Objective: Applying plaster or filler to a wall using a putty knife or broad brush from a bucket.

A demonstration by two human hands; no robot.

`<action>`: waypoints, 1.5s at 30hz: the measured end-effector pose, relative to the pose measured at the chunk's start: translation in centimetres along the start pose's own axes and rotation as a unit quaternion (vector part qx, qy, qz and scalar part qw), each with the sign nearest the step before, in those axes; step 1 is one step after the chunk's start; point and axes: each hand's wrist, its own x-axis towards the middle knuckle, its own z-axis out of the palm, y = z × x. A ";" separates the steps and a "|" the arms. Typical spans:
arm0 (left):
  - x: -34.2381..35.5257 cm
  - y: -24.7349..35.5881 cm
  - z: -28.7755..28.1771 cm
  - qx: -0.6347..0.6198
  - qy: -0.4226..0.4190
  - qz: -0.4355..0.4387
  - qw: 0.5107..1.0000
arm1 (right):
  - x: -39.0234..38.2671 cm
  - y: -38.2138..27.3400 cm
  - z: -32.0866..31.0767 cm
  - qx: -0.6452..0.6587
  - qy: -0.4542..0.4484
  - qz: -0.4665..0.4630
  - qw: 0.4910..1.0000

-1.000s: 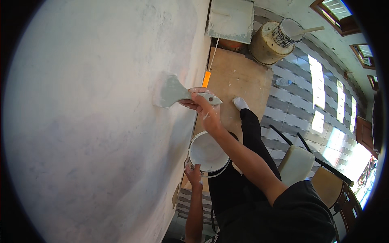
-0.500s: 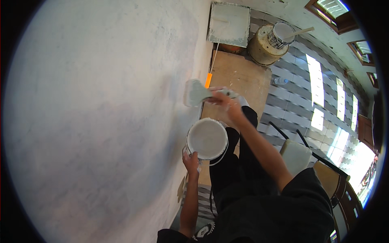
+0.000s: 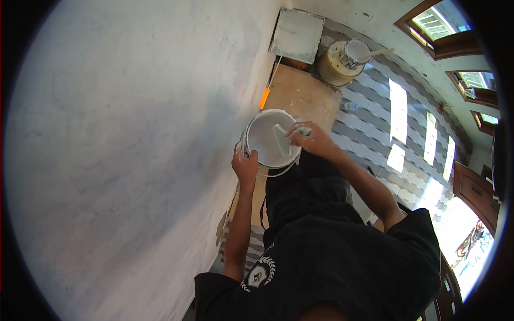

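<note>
My left hand (image 3: 246, 163) grips the left side of a white bucket (image 3: 259, 139) of pale paint, its thumb over the near rim and the wire handle hanging below. My right hand (image 3: 310, 138), spattered with white, holds a wide paintbrush (image 3: 282, 140) by its handle, with the pale, coated head down inside the bucket. The bucket is held above my dark-clothed body, beside the whitish, mottled wall (image 3: 144, 150) that fills the left of the view.
A board (image 3: 302, 91) lies along the wall with an orange-handled pole (image 3: 264, 98). Beyond are a coated tray (image 3: 296, 33) and a drum (image 3: 333, 69) carrying a second bucket (image 3: 357, 51). A bottle (image 3: 349, 106) stands on the tiled floor (image 3: 369, 134); brown-framed windows (image 3: 433, 27) are at right.
The brush has left the wall and moved right and down into the bucket. My left hand has raised the bucket upward in the view toward my right hand.
</note>
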 end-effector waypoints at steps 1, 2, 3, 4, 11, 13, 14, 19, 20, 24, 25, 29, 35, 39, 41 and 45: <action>0.3 1.0 0.1 0.002 0.000 0.001 1.000 | 0.9 0.4 0.4 -0.084 0.005 -0.040 0.996; 0.1 1.7 -0.1 0.006 0.002 -0.001 1.000 | 1.5 0.5 1.0 -0.086 0.005 -0.045 0.995; 0.0 2.6 -0.2 0.005 0.005 0.002 1.000 | 2.2 0.6 1.5 -0.140 0.012 -0.064 0.988; -0.1 3.4 -0.4 0.008 0.005 0.012 1.000 | 2.8 0.6 1.9 -0.193 0.021 -0.083 0.977; -0.6 8.3 -0.5 -0.005 0.054 0.064 0.996 | 6.7 1.0 4.3 -0.315 0.066 -0.215 0.922; -0.9 9.5 -0.5 0.001 0.060 0.058 0.996 | 7.1 0.1 4.8 -0.356 0.033 -0.157 0.921; -0.8 10.0 -0.5 0.008 0.062 0.055 0.997 | 7.5 0.0 5.0 -0.357 0.034 -0.162 0.919; -0.4 10.8 0.0 0.007 0.071 0.081 0.994 | 9.4 -0.9 5.7 -0.357 0.017 -0.149 0.922; -0.7 11.1 0.0 0.014 0.069 0.080 0.994 | 9.4 -1.0 5.7 -0.357 0.018 -0.148 0.922; -0.2 11.9 0.2 -0.002 0.068 0.070 0.995 | 9.4 -1.4 4.5 -0.283 -0.023 -0.173 0.943; -0.1 11.7 0.4 0.000 0.080 0.083 0.993 | 9.2 -1.4 4.1 -0.264 -0.031 -0.194 0.944; 1.2 9.8 0.2 -0.019 0.085 0.015 0.996 | 6.5 -6.1 1.6 -0.140 -0.091 -0.103 0.981; 2.8 9.2 0.6 -0.068 0.089 -0.012 0.994 | 3.2 -11.3 -4.7 0.070 -0.122 -0.067 0.988; 3.2 12.1 0.3 -0.127 0.089 -0.037 0.987 | 2.2 -12.7 -6.5 0.163 -0.060 -0.082 0.981; 3.4 12.6 0.1 -0.174 0.077 -0.092 0.978 | 1.7 -13.1 -6.9 0.178 -0.048 -0.096 0.978; 4.0 12.1 -0.1 -0.207 0.081 -0.088 0.971 | 0.9 -14.2 -6.7 0.214 -0.052 -0.109 0.969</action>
